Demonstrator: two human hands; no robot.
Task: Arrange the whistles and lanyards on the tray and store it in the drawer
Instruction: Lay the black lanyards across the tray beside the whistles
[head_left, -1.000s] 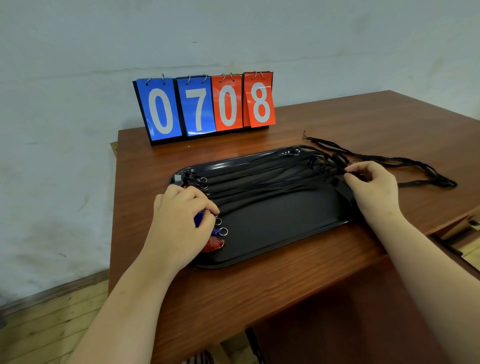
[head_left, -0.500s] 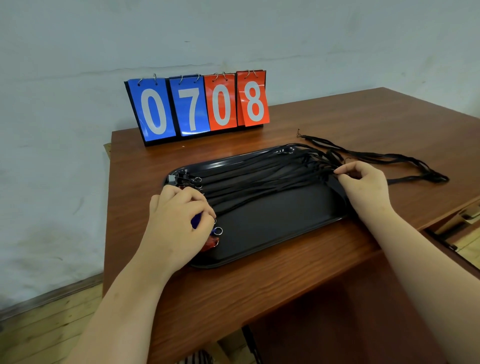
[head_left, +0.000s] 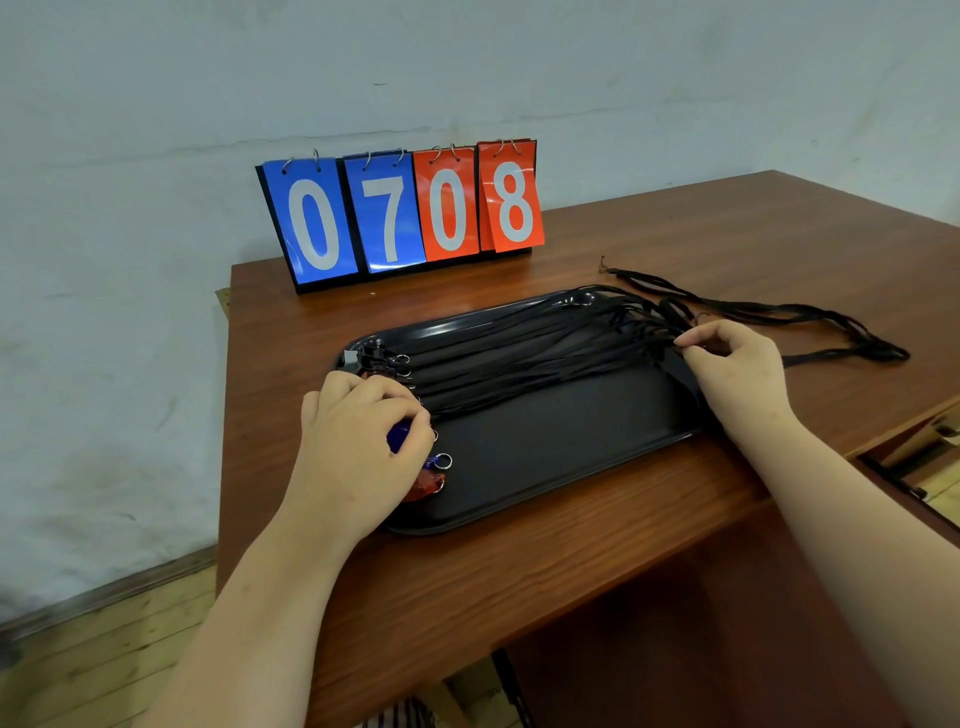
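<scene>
Left grip (head_left: 358, 447) encloses a blue whistle (head_left: 399, 435) at the tray's (head_left: 561, 467) left end; right grip (head_left: 732, 364) pinches the black lanyards (head_left: 519, 353) at the tray's right rim, on the worktop (head_left: 519, 561).

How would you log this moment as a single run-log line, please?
left hand: on blue whistle | right hand: pinching lanyards at tray edge | lanyard ends trail onto table | tray not stored

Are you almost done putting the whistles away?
Partly. Most lanyards already lie in rows across the tray. The left hand holds a blue whistle at the tray's left end while the right hand pinches the cords. Loose lanyard ends trail onto the table, and the tray isn't stored yet.
</scene>
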